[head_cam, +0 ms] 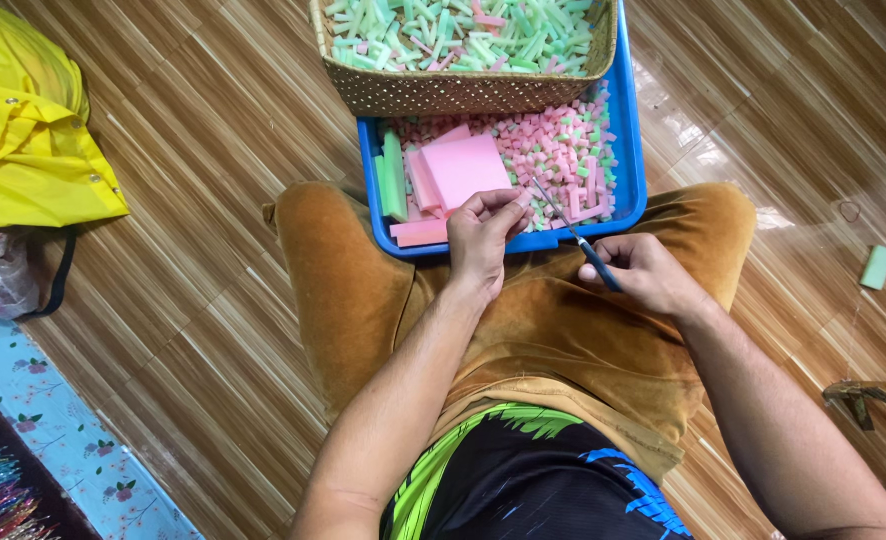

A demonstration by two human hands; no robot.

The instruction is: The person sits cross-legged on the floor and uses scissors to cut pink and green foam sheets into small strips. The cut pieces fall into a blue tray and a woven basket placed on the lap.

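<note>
I sit cross-legged on a wooden floor with a blue plastic tray (631,170) in front of my knees. My left hand (481,238) pinches the near edge of a flat pink foam sheet (465,168) lying in the tray. My right hand (643,270) grips the dark handle of thin scissors (568,226), whose blades point up-left toward the left fingertips. Small pink and green foam cubes (568,140) fill the tray's right side. Green foam slabs (393,175) stand at its left wall.
A woven basket (463,92) full of green and pink foam sticks rests on the tray's far end. A yellow raincoat (23,130) lies at the left. One green foam piece (876,267) lies on the floor at right. A floral mat (73,440) is at bottom left.
</note>
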